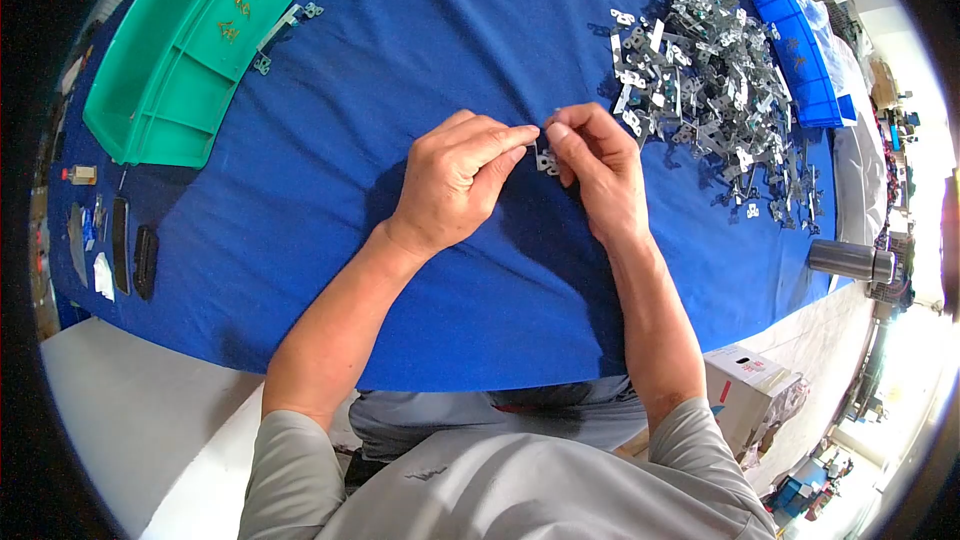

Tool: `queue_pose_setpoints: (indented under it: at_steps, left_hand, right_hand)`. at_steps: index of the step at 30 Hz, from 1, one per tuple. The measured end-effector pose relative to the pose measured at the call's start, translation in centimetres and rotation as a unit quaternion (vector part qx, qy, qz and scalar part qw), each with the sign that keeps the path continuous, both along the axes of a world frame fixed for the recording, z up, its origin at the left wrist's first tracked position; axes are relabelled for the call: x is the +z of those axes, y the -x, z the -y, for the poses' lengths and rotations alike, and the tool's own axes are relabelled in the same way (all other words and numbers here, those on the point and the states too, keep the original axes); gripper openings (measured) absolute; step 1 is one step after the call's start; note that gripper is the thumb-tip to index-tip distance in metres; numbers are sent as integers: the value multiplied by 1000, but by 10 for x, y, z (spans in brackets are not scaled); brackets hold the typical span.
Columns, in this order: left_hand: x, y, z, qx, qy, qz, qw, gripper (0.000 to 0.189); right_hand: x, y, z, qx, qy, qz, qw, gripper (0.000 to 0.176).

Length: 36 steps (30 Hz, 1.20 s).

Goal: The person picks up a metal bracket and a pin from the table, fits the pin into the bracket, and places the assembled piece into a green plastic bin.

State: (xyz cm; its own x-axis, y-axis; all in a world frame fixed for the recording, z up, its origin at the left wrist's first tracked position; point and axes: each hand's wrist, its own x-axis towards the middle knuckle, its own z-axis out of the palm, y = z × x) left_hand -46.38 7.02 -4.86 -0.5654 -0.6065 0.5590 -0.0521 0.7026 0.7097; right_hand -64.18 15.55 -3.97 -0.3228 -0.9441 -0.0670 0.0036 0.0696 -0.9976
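Evidently, both bare hands work close together in front of the chest, above a deep-blue cloth (440,310) spread over the table. Between their fingertips lies a small silver sheet-metal bracket with holes (547,164), partly hidden by fingers. It sits just right of the left hand (450,175) and against the curled fingers of the right hand (610,175), which is the nearer one and seems to pinch it. As far as its visible part shows, its long axis runs away from the body, slightly slanted, though its far end is covered. The left thumb and forefinger press together, pointing right towards it; whether they grip anything, I cannot tell

Farther out to the right of the hands, near the cloth's edge, a grey metal cylinder (850,260) lies on its side. Beyond the right hand spreads a tangled heap of similar silver brackets (700,70), with a blue plastic bin (817,75) just past it. Far to the left of the hands stands a green plastic bin (185,110), and one loose longer metal strip (276,32) lies beside it
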Motion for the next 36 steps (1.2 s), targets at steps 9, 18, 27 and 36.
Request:
queue_pose_setpoints:
  at_steps: [9,18,27,36]
  left_hand:
    - [-4,1,-1,89,-246,-21,965,20]
    - [-8,-1,-1,92,-149,4,985,21]
    - [-6,-1,2,109,-60,4,992,19]
    - [-2,-1,2,118,29,12,992,19]
  right_hand:
    - [2,-9,-4,38,8,-10,999,16]
    - [2,-10,-4,44,7,-37,998,15]
    - [-1,-9,-2,33,21,-101,994,14]
    - [-4,-12,1,-7,3,-127,992,12]
